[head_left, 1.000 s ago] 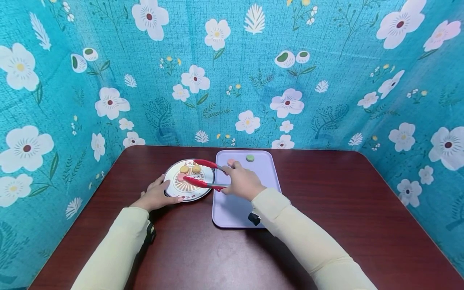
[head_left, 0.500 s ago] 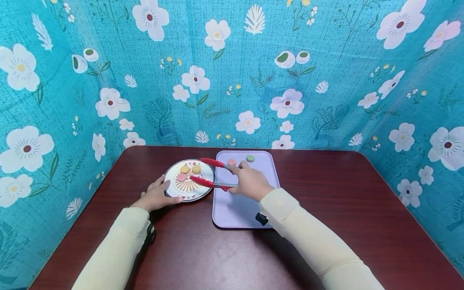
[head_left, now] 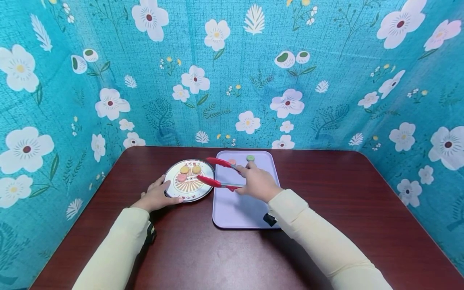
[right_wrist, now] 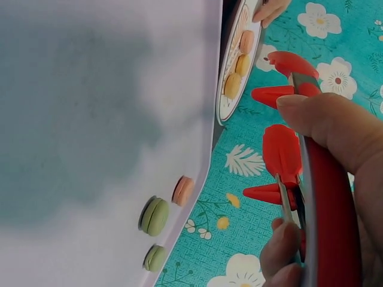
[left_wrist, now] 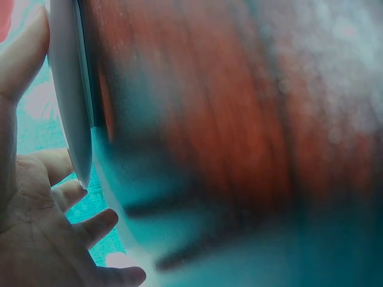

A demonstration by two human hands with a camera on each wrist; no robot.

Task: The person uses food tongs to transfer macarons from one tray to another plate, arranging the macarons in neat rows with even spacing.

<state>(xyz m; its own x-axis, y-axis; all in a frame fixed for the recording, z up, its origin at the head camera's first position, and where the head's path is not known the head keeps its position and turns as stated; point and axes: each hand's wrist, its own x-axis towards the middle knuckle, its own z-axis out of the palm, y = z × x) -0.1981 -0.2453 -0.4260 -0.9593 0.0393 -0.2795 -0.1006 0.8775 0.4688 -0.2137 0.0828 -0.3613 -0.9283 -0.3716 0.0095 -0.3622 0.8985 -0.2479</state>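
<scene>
My left hand (head_left: 156, 195) rests at the near-left rim of a round white plate (head_left: 170, 189), thumb along the front edge, fingers spread at the left side. On the plate lie a pink macaron (head_left: 182, 177) and two yellow macarons (head_left: 190, 169). My right hand (head_left: 259, 183) grips red-tipped kitchen tongs (head_left: 214, 182) above a lilac tray (head_left: 232, 213). Their tips stand apart with nothing between them. Near the tray's far edge sit another pink macaron (right_wrist: 183, 191) and two green macarons (right_wrist: 155, 216); only one green macaron (head_left: 250, 158) shows in the head view.
The plate and tray stand side by side on a dark red-brown table (head_left: 326, 193). Behind and at both sides hangs a teal flowered cloth (head_left: 224, 80). A black strap (head_left: 270, 219) shows at the right wrist.
The tongs have moved right with my right hand, from over the plate's pink macaron to the plate's right edge and the tray. The left hand and the plate keep their places.
</scene>
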